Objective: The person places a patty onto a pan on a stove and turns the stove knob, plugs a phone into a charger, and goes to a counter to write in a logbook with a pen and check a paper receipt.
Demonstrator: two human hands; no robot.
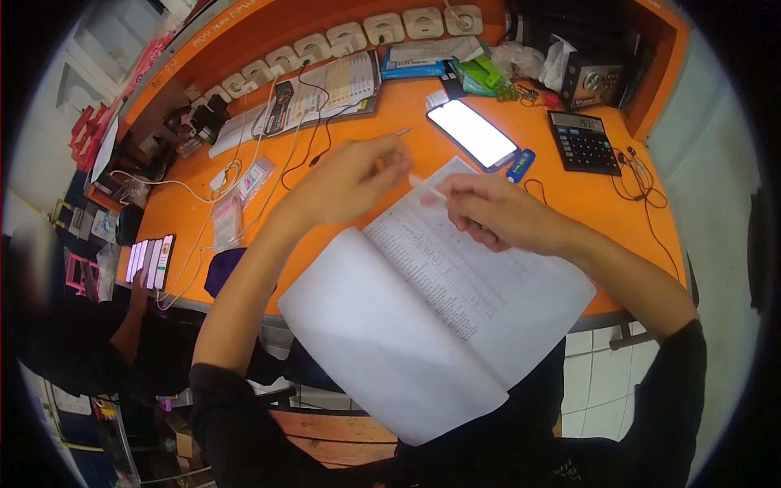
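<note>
Pinching a slim pale object (429, 188) above the open booklet (386, 325)

Booklet lies across the near edge of the tabletop (598, 207), left page curling. Right hand (495, 213), over the booklet's printed page, grips the blurred object between thumb and fingers. Left hand (358, 175), above the booklet's far-left edge, has curled fingers; cannot tell whether it grasps anything. Lit phone (473, 134) just beyond the booklet; calculator (586, 142) farther to its right.

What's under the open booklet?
Orange desk shows beyond the upper edges of the open booklet, and black clothing shows past its lower end. Whatever lies directly beneath the pages is covered; can't tell.
</note>
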